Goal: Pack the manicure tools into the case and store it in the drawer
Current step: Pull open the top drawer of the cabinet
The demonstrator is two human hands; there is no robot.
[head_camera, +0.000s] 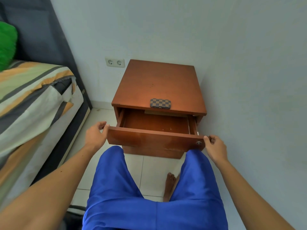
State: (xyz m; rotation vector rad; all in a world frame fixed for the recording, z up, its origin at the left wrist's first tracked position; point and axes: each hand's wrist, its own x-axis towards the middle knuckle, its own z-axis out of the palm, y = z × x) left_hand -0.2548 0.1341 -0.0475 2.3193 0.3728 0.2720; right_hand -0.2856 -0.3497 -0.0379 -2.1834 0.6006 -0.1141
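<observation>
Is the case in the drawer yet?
No, the checkered case lies closed on the nightstand top, while the open drawer looks empty.

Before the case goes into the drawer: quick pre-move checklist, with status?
1. Case shut, no loose tools in view: ok.
2. Case resting flat at the front edge of the nightstand top, within reach: ok.
3. Drawer pulled open, visible floor bare: ok.
4. Back of the drawer under the top: cannot tell.
5. A hand free to lift the case: not ok; left hand and right hand each have a grip on an end of the drawer front.
</observation>
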